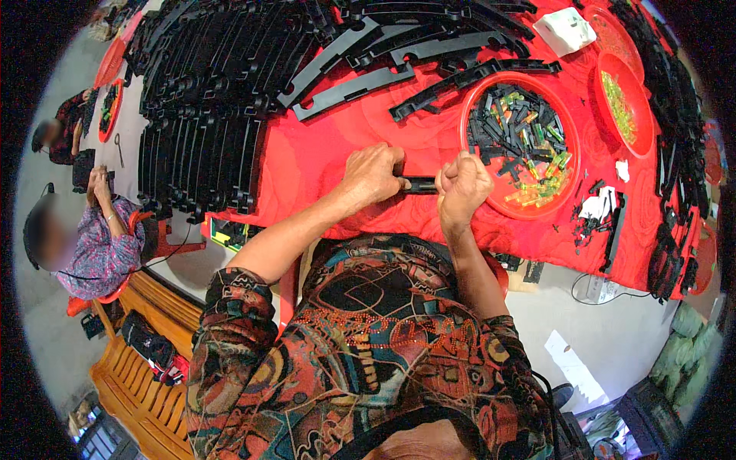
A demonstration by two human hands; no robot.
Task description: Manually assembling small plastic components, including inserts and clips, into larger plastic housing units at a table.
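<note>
Near the front edge of the red-covered table (330, 157), a short black plastic piece (420, 185) spans the gap between my two hands. My left hand (372, 175) is closed on its left end, thumb and fingers bent toward it. At its right end my right hand (464, 184) is balled into a fist; what those fingers grip is hidden. Just right of this hand sits a round red basin (569, 138) holding small black parts (502, 126) and yellow-green and orange translucent pieces (540, 184).
Long black strips (199, 165) are stacked thickly at the left and back. Loose grey-black strips (353, 90) lie ahead of my hands. Farther right are a second red basin (648, 126), a white block (565, 32) and black scraps (586, 230). Two people sit at the left, one in a patterned top (103, 253).
</note>
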